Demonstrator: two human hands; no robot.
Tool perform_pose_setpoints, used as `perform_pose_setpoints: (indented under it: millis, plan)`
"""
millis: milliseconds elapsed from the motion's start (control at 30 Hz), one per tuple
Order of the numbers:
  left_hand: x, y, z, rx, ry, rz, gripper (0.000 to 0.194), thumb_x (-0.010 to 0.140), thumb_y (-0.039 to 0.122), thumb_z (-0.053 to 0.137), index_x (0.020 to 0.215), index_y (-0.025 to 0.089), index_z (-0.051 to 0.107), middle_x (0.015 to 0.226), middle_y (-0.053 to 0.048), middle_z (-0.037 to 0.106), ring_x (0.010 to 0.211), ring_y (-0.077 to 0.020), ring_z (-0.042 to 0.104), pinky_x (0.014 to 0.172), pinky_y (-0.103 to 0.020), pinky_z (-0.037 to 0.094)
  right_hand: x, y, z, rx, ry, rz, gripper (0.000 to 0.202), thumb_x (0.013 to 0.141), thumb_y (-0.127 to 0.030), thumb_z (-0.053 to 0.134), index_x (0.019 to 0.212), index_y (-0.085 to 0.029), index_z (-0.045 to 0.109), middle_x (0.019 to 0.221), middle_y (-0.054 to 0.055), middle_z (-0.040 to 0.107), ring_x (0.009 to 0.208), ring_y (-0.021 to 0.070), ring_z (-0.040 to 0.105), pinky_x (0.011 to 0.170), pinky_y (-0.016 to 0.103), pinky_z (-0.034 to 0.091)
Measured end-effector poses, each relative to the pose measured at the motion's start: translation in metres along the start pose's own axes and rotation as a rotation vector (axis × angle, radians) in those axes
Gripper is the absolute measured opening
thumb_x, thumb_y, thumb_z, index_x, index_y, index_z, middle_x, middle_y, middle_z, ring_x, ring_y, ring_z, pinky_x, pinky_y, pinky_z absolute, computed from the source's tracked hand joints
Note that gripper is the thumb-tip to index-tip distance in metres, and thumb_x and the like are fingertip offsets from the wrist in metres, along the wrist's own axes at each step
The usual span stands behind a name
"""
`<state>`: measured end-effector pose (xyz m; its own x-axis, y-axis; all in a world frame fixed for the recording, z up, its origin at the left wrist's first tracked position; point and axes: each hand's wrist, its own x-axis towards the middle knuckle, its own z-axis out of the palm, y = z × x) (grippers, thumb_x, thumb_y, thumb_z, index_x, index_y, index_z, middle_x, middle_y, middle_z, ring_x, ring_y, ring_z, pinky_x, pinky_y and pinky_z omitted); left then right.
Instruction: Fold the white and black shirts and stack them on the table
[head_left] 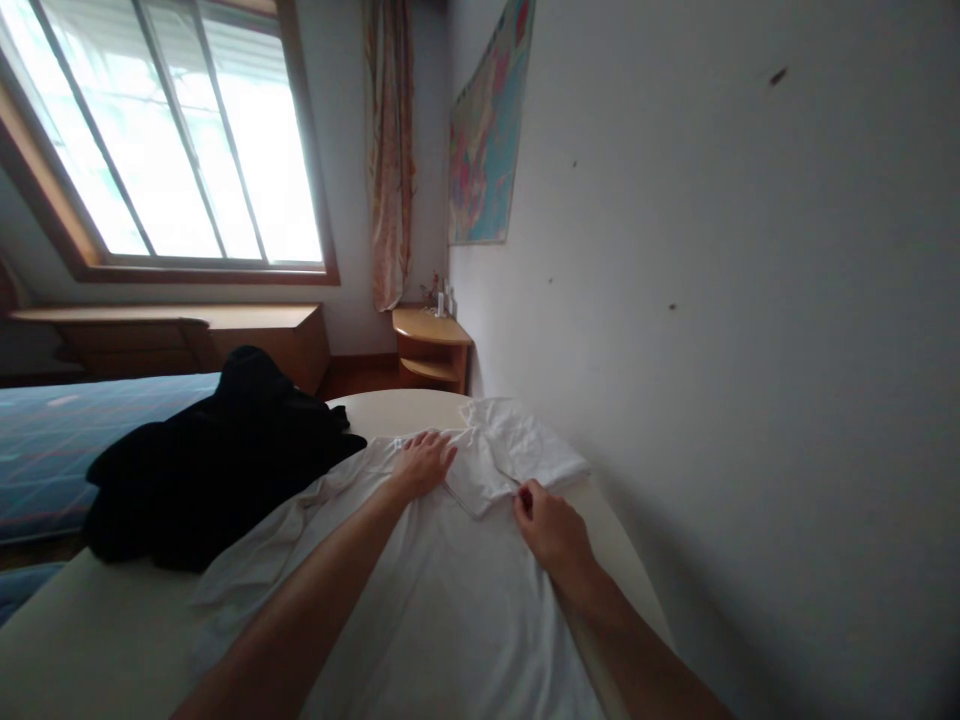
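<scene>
A white garment [450,600], which looks like a T-shirt, lies spread over the round pale table. My left hand [425,462] rests flat on its far part, fingers stretched out and a little apart. Closer to the right edge, my right hand [551,525] has its fingers curled in a pinch at the garment's edge. Beyond the right hand, part of the cloth [525,445] is bunched and folded with creases. What sits between the right fingertips is mostly hidden, but white cloth meets them.
A black cloth heap [225,460] lies left on the table [97,620], beside a blue checked bed [45,440]. A wall [712,400] runs close along the right. Behind stand a small corner shelf [431,325] and a wooden desk [262,318] under a window.
</scene>
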<state>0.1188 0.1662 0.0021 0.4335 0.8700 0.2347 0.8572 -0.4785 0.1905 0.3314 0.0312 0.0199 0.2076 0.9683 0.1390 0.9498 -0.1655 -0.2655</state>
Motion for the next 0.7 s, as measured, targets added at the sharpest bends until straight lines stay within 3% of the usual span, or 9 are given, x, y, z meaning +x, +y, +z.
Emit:
perform_pose_setpoints:
  millis: [133,267,400,500,700]
  plan:
    - [-0.001,0.015,-0.001,0.013,0.004,0.122,0.045,0.091,0.028,0.055,0.137,0.027,0.054,0.143,-0.007,0.052,0.131,-0.0273,0.047,0.111,-0.042,0.036,0.003,0.004,0.004,0.279,0.017,-0.035,0.018,0.097,-0.028,0.048,0.107,-0.023,0.061,0.093,0.006,0.076,0.084,0.0197,0.072,0.070,0.025,0.046]
    - [-0.001,0.034,-0.004,0.026,0.001,0.216,0.052,0.092,0.016,0.049,0.143,0.027,0.049,0.135,-0.008,0.057,0.125,-0.0252,0.050,0.105,-0.039,0.040,0.002,0.005,0.009,0.468,0.027,-0.142,0.023,0.096,-0.029,0.047,0.113,-0.021,0.060,0.090,0.005,0.074,0.081,0.0194,0.070,0.071,0.026,0.048]
    - [0.003,0.050,-0.008,0.050,-0.016,0.278,0.052,0.096,0.012,0.042,0.145,0.030,0.047,0.122,-0.008,0.063,0.115,-0.0245,0.057,0.101,-0.039,0.042,-0.005,0.001,0.009,0.536,0.024,-0.274,0.029,0.091,-0.025,0.053,0.119,-0.021,0.060,0.106,0.006,0.072,0.090,0.0198,0.069,0.079,0.028,0.050]
    - [0.005,0.057,-0.011,0.064,-0.042,0.309,0.046,0.096,0.013,0.045,0.136,0.032,0.056,0.116,-0.008,0.066,0.111,-0.0242,0.060,0.096,-0.037,0.045,-0.010,-0.003,0.008,0.557,0.021,-0.325,0.033,0.088,-0.021,0.054,0.121,-0.022,0.059,0.114,0.006,0.070,0.093,0.0199,0.067,0.083,0.029,0.050]
    - [0.005,0.060,-0.016,0.044,-0.043,0.246,0.027,0.093,0.012,0.050,0.107,0.023,0.071,0.107,-0.010,0.070,0.106,-0.0255,0.064,0.092,-0.037,0.047,-0.012,-0.005,0.007,0.568,-0.005,-0.335,0.040,0.084,-0.016,0.057,0.124,-0.021,0.056,0.113,0.007,0.068,0.088,0.0187,0.065,0.078,0.029,0.048]
